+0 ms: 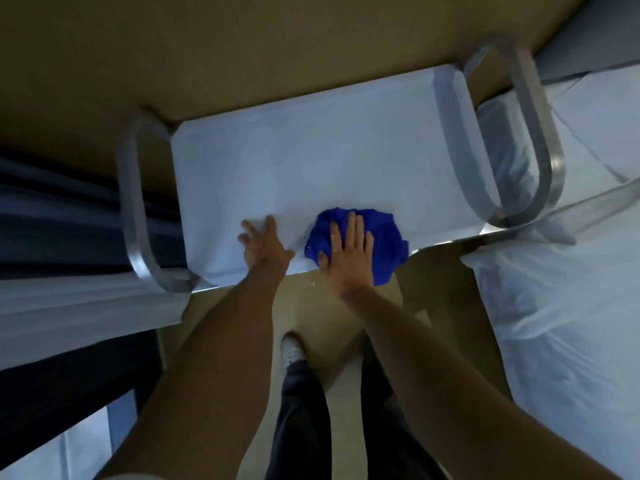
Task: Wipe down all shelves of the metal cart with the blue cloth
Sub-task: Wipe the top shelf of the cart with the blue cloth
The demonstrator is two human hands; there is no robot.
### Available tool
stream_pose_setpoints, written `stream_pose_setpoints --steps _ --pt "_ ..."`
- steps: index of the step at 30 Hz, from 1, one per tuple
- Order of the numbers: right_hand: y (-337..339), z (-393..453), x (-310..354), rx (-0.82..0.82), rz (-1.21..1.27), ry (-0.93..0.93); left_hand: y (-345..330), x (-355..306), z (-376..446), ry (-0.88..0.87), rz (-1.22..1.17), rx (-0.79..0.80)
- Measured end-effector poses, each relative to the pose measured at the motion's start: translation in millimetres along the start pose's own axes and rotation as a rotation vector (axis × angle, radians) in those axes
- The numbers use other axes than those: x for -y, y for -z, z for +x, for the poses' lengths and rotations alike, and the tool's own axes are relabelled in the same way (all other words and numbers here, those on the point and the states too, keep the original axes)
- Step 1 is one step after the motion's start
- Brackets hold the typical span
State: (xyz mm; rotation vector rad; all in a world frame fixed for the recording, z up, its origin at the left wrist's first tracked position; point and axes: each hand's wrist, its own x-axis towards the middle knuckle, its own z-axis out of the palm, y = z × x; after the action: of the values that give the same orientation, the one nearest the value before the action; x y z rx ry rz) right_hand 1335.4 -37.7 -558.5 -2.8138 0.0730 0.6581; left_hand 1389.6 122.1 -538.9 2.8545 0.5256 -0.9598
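Your right hand lies flat on the blue cloth, fingers straight and close together, pressing it onto the top shelf of the metal cart. The cloth is bunched at the near edge of the shelf, right of centre, and its lower part hangs over that edge. Your left hand rests just beside it on the same edge, fingers spread and pointing away from you, not touching the cloth. The shelf surface beyond both hands is bare all the way to the far edge, which runs along the tan wall. A looped handle closes off the left end and another looped handle the right end. White bedding sits close on the right of the cart, dark fabric on the left. Your white shoe stands on the floor below the near edge
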Motion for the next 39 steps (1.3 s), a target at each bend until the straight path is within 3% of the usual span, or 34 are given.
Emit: stream_pose_setpoints --steps 3,6,9,13,16,20,24,26,29,33,36,39 --pt "-3.9 1.4 19.4 0.021 0.049 0.024 -2.8 6.5 0.1 0.006 -0.003 -0.006" --pt "4.1 2.5 -4.1 0.014 0.075 -0.028 -0.1 -0.3 0.4 0.036 0.011 -0.017" --pt "22.8 16.7 -43.3 -0.072 0.168 -0.305 -1.4 -10.8 1.8 0.069 0.017 -0.027" --pt "49.5 42.9 -136.1 -0.308 0.217 -0.596 -6.8 -20.0 1.3 0.064 0.030 -0.055" --pt "68.7 53.2 -191.5 -0.287 0.244 -0.735 -8.1 -25.3 1.4 0.065 0.035 -0.056" --pt "53.2 38.1 -176.9 -0.268 0.167 -0.565 -10.0 -26.4 0.1 0.058 0.025 -0.059" --pt "13.8 10.1 -81.6 -0.170 0.101 -0.233 -5.8 -25.4 0.0 0.061 0.027 -0.038" --pt "-0.4 2.2 -27.0 -0.112 0.096 -0.159 0.9 -22.2 -1.3 0.043 0.047 -0.025" --pt "-4.5 -2.1 20.8 -0.076 0.093 -0.231 23.3 -4.6 -3.7 -0.057 0.169 -0.072" --pt "2.9 -2.8 26.3 -0.043 0.066 -0.255 74.1 45.4 1.5 -0.109 0.245 -0.360" --pt "3.8 -5.2 23.4 -0.039 0.078 -0.238 108.0 98.6 7.1 0.072 0.079 -0.526" --pt "3.3 -6.6 26.7 -0.042 0.056 -0.258 111.4 153.7 13.9 0.232 -0.040 -0.544"
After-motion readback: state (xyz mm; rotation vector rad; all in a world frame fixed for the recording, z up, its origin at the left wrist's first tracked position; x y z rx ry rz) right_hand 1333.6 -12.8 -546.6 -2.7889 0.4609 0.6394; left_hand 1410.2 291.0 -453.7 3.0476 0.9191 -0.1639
